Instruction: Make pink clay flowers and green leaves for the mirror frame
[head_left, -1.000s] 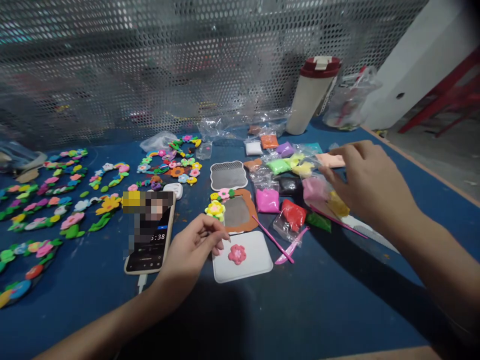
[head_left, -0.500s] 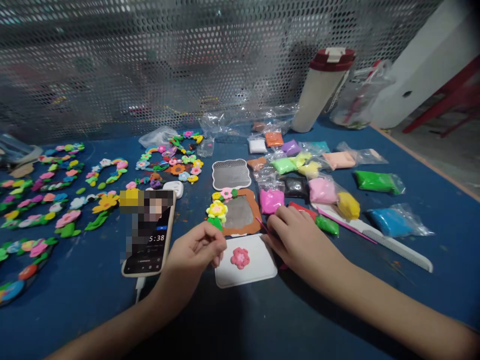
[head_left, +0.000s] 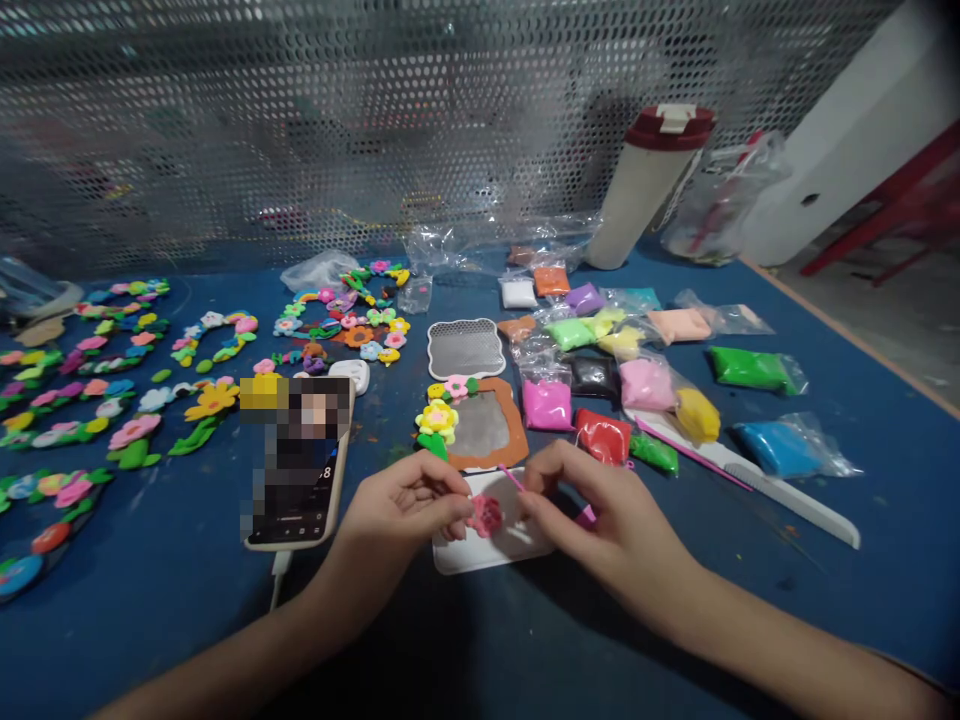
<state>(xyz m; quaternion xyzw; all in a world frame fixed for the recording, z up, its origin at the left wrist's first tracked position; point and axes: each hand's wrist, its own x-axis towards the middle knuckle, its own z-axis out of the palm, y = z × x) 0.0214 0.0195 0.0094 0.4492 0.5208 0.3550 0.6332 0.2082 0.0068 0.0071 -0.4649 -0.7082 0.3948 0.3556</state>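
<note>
Head view, left to right. Far left: flower-trimmed pieces (head_left: 210, 400) on the blue table, then a phone (head_left: 304, 500) lying face up with its cable attached. Left hand (head_left: 416, 505): fingers curled, thumb close to the index at the pink flower's near-left rim; cannot tell whether the tips meet or grip that rim. Just beyond the hand lies a brown-bordered frame (head_left: 514, 425), partly decorated.

Pink flower (head_left: 488, 516): between the two hands, over the white plate (head_left: 469, 565); cannot tell whether it lies flat or has an edge raised. Handling, judged: very light, soft, easily dented, probably slightly tacky rather than slippery; thin petals could stretch or tear. Best hold: light pinch at the outer petal edge, or support from beneath; keep pressure off the middle. Appearance: coral-pink, rounded lobes, uneven surface, darker marks toward the centre; fine detail blurred and partly shaded.

Thin pink stick (head_left: 514, 480): tilted, pinched between thumb and fingers of the right hand (head_left: 577, 500), upper end pointing toward the frame. Lower end not clear; contact with the flower undetermined. Judged stiff and light, hence the only hard edge near the petals. Farther right: bagged coloured lumps (head_left: 547, 403), then a white comb (head_left: 799, 492).
</note>
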